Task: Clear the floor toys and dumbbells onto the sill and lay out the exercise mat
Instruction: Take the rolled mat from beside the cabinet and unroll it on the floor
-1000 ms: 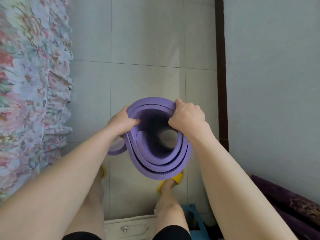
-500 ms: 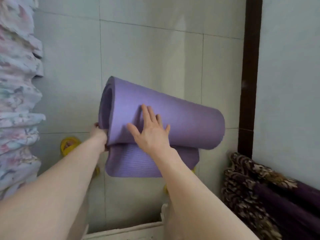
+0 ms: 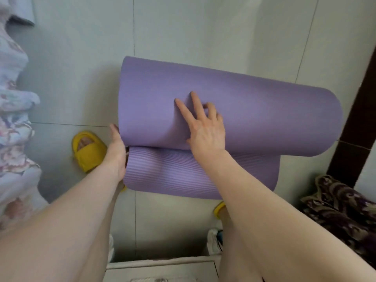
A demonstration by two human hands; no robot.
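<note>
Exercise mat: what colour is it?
Purple; the exercise mat shows plainly in the head view, ribbed on its unrolled flap.

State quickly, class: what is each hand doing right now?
Left hand: grips the left end of the purple mat.
Right hand: open, fingers pressing flat on the roll.

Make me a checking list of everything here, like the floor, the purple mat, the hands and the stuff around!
Surface: grey tiled floor, bare beyond the mat.
Job's things: purple exercise mat, mostly rolled, a ribbed flap unrolled toward the person; no toys or dumbbells seen.
Clutter: nothing seen.
Grippers: left hand holds the roll's left end; right hand presses flat on top, fingers spread.
Cables: nothing seen.
Surroundings: yellow slipper on one foot, floral bedcover left, dark patterned fabric right, dark wall trim, white furniture edge below.
</note>
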